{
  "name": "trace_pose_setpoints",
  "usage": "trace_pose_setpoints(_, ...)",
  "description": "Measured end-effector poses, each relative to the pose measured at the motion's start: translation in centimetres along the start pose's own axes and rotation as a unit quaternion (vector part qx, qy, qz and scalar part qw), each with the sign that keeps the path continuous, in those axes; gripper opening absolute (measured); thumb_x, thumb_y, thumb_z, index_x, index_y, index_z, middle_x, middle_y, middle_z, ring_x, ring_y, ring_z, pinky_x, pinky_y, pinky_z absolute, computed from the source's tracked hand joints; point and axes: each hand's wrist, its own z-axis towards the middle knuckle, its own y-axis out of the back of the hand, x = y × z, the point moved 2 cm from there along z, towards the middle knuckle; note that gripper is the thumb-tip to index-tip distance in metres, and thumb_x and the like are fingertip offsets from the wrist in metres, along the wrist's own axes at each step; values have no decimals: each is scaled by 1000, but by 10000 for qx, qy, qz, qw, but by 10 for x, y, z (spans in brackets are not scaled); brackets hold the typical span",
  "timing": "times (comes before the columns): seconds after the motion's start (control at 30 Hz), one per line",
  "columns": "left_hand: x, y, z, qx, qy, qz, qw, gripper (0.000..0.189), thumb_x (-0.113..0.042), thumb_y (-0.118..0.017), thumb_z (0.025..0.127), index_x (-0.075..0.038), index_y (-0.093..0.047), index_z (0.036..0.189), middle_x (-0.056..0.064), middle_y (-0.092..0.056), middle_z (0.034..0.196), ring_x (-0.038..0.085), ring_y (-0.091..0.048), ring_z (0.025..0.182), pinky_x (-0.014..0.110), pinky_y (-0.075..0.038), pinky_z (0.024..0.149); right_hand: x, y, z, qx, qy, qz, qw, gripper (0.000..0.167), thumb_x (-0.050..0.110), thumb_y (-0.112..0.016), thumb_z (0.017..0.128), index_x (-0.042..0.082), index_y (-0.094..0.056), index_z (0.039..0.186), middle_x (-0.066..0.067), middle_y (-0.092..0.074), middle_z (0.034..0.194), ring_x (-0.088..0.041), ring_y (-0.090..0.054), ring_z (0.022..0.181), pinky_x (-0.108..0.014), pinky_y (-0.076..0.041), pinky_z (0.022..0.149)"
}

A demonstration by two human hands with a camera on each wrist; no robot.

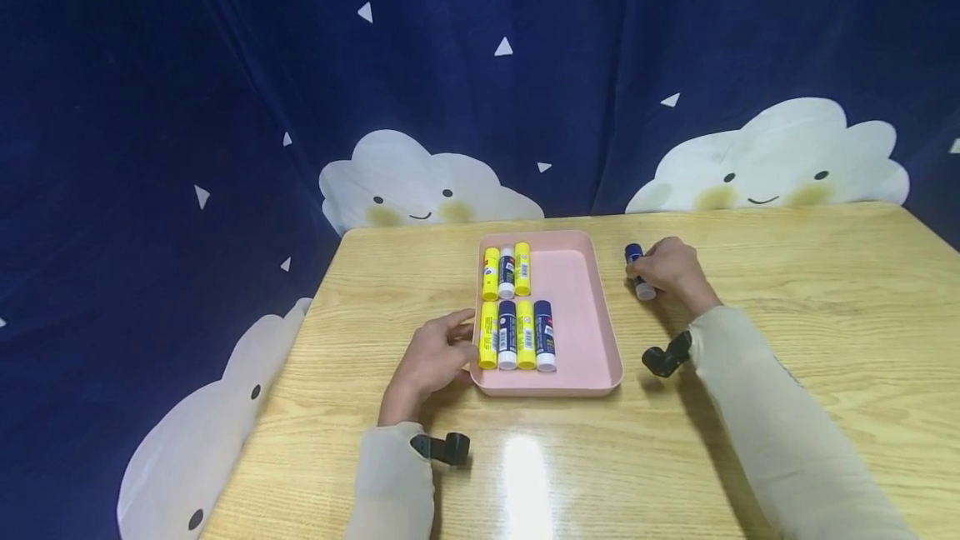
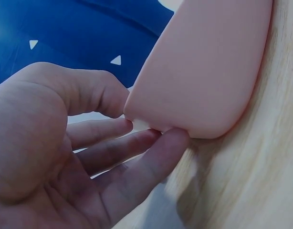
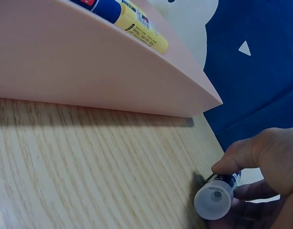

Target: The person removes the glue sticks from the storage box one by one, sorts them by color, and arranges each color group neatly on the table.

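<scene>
Navy-and-white cylindrical glue stick (image 1: 633, 253), two o'clock of pink rectangular tray (image 1: 576, 311) | right hand (image 1: 674, 270): fingers clamped on stick | left hand (image 1: 432, 354): fingers apart, touching tray's nine-o'clock side

Pink rectangular tray (image 1: 577, 315), low-walled with rounded corners, lay flat on the table; fingertips of the left hand (image 1: 435, 357) touched its left wall. Seven glue sticks lay inside along that side, labels up, in two rows pointing away from the person. Far row, left to right: yellow (image 1: 491, 273), navy-and-white, yellow. Near row: yellow, navy-and-white, yellow, navy-and-white. Tray's right part bare. An eighth, the navy glue stick (image 1: 641, 282), tilted slightly, translucent end nearer the person, was pinched by the right hand (image 1: 675, 269) just beyond the right wall; table contact unclear.
</scene>
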Motion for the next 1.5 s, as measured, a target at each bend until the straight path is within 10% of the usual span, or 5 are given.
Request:
trace_pose_setpoints(1.17,0,-2,-1,64,124,-170,9998,76,-5,-65,75,-13,-49,149,13,-60,136,27,-63,109,32,-61,68,-2,8,-5,-129,306,-377,9987,32,24,-70,81,-7,-73,85,-10,-66,67,-22,-62,58,-31,-55,51)
trace_pose_setpoints(1.5,-1,0,-2,94,62,-109,9999,74,-6,-64,77,-12,-48,149,13,-60,135,27,-63,108,32,-61,68,8,22,-5,-121,246,-187,9994,34,27,-70,83,11,-54,57,3,-44,49,-16,-46,47,-29,-43,46)
